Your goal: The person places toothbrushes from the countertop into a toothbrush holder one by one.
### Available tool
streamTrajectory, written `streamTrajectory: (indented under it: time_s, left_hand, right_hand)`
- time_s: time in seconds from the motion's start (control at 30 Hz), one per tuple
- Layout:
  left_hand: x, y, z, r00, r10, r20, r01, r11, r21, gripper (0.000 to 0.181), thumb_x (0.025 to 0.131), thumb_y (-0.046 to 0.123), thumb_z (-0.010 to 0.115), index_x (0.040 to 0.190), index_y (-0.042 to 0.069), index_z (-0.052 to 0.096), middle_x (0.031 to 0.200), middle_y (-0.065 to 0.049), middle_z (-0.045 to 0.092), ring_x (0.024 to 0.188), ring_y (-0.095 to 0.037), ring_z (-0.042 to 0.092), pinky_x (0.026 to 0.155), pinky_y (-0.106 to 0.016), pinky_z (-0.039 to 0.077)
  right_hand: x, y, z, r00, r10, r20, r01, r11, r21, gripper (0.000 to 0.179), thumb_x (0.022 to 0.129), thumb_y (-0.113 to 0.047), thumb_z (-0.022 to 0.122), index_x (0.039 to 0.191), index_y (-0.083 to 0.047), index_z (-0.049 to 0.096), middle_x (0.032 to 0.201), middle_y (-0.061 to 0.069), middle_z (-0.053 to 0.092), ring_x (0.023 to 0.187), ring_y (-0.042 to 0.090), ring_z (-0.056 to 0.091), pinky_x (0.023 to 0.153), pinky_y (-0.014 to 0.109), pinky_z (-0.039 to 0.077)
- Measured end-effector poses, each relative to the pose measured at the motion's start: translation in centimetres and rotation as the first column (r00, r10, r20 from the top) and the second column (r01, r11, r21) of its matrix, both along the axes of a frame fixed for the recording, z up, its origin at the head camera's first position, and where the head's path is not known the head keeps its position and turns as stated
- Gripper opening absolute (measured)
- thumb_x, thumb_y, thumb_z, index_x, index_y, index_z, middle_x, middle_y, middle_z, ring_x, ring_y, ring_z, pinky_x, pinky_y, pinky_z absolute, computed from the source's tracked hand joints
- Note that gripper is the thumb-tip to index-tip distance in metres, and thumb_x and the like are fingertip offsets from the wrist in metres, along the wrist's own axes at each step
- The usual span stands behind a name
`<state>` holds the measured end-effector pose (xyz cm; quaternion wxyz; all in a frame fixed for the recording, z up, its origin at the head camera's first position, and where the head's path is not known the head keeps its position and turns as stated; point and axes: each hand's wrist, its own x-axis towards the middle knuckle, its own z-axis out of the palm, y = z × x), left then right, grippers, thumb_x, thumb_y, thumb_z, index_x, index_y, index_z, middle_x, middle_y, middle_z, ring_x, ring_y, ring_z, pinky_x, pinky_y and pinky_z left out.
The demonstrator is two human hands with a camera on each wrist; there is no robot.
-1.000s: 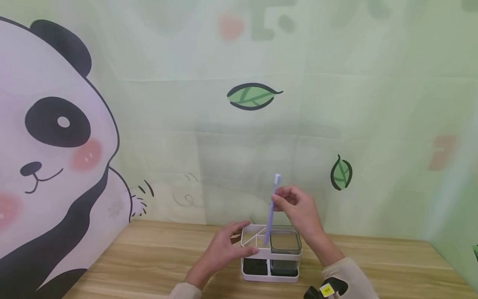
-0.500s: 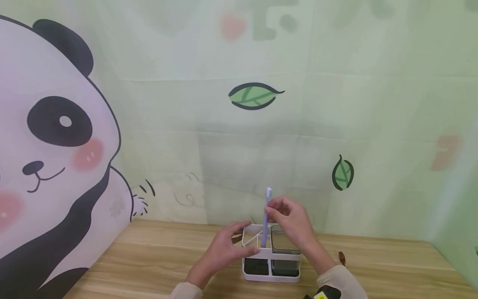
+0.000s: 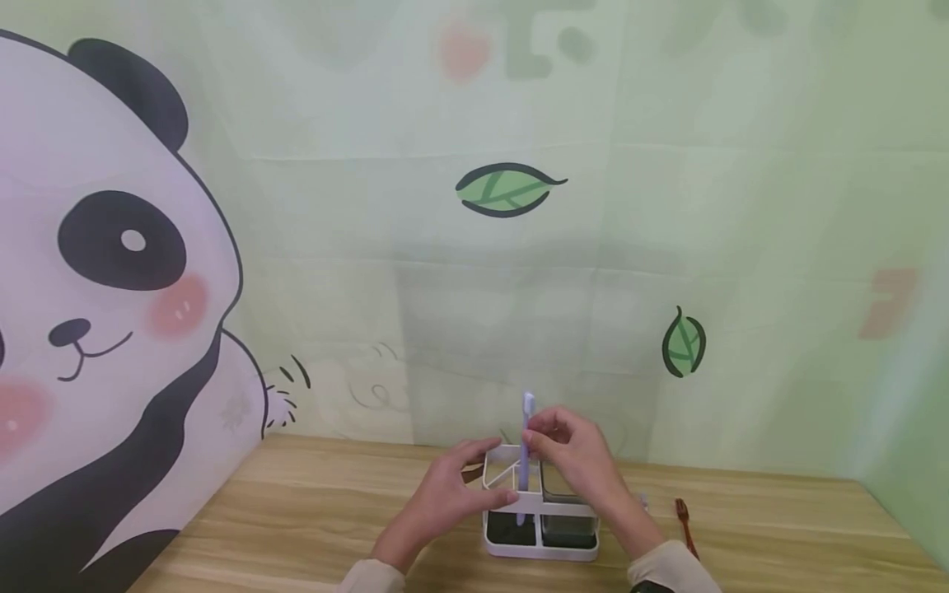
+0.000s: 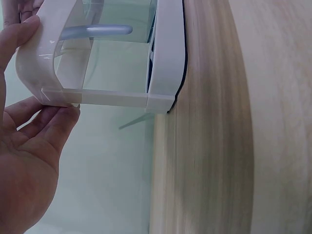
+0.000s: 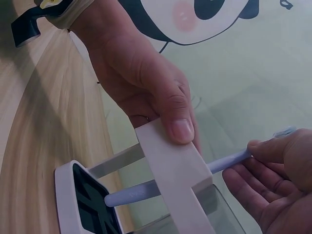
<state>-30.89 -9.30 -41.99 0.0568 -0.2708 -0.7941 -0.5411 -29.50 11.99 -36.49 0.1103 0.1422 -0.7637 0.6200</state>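
A white toothbrush holder (image 3: 567, 509) stands on the wooden table, its upper frame split into compartments over a dark base. My left hand (image 3: 448, 492) grips the frame's left side, thumb on the front rim and fingers behind. Between thumb and fingertips my right hand (image 3: 578, 453) pinches a pale purple toothbrush (image 3: 525, 473) near its upper end, head up. The handle passes down through a small front compartment beside the divider. In the right wrist view its rounded end, on the toothbrush handle (image 5: 134, 193), hangs close over the dark base (image 5: 90, 200). A clear cup (image 3: 569, 529) fills the holder's right half.
A brown fork (image 3: 684, 516) lies on the table (image 3: 786, 527) to the right of my right forearm. Something small and purple (image 3: 643, 500) shows beside that forearm, mostly hidden. A green cloth backdrop (image 3: 334, 206) with a printed panda rises behind the table.
My right hand has moved down and slightly left, lowering the toothbrush deeper through the compartment and more upright. The fork has come into view. My left hand keeps its grip on the holder.
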Motion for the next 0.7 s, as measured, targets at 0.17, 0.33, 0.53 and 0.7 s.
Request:
streamTrajectory:
  time_s: [0.17,0.33,0.53,0.7]
  left_hand:
    - [0.03,-0.02,0.03,1.000,0.003,0.002,-0.003,1.000,-0.002,0.073,0.086,0.031,0.091,0.147,0.005,0.061,0.142,-0.014,0.062,0.131,-0.036,0.060,0.110,-0.050,0.053]
    - [0.00,-0.02,-0.03,1.000,0.004,-0.003,-0.004,1.000,-0.009,0.072,0.086,0.031,0.091,0.147,0.005,0.061,0.141,-0.013,0.062,0.131,-0.034,0.061,0.109,-0.047,0.053]
    - [-0.05,-0.04,-0.05,1.000,0.005,-0.015,-0.005,1.000,-0.020,0.073,0.086,0.031,0.091,0.146,0.003,0.061,0.139,-0.013,0.063,0.130,-0.034,0.061,0.108,-0.046,0.054]
    - [-0.18,-0.09,-0.08,1.000,0.004,-0.023,-0.004,1.000,-0.026,0.072,0.087,0.032,0.090,0.146,0.004,0.062,0.139,-0.012,0.064,0.130,-0.033,0.061,0.108,-0.045,0.054]
  right_hand:
    - [0.10,-0.01,-0.32,1.000,0.015,-0.002,-0.015,1.000,0.002,0.008,0.097,0.001,0.075,0.105,0.003,0.071,0.100,0.010,0.074,0.093,0.026,0.074,0.083,0.037,0.066]
    - [0.29,-0.04,-0.52,0.999,0.044,-0.013,-0.044,0.999,-0.014,0.012,0.097,-0.001,0.075,0.106,0.006,0.070,0.101,0.012,0.073,0.094,0.028,0.074,0.083,0.035,0.066]
    - [0.19,-0.08,-0.87,0.999,0.038,-0.004,-0.038,0.999,0.001,0.011,0.097,0.000,0.075,0.106,0.005,0.070,0.102,0.011,0.074,0.095,0.027,0.074,0.082,0.033,0.066]
    - [0.24,-0.21,-1.05,0.999,0.032,-0.006,-0.032,0.999,0.008,0.012,0.097,0.000,0.075,0.106,0.006,0.070,0.104,0.012,0.075,0.101,0.030,0.074,0.083,0.034,0.066]
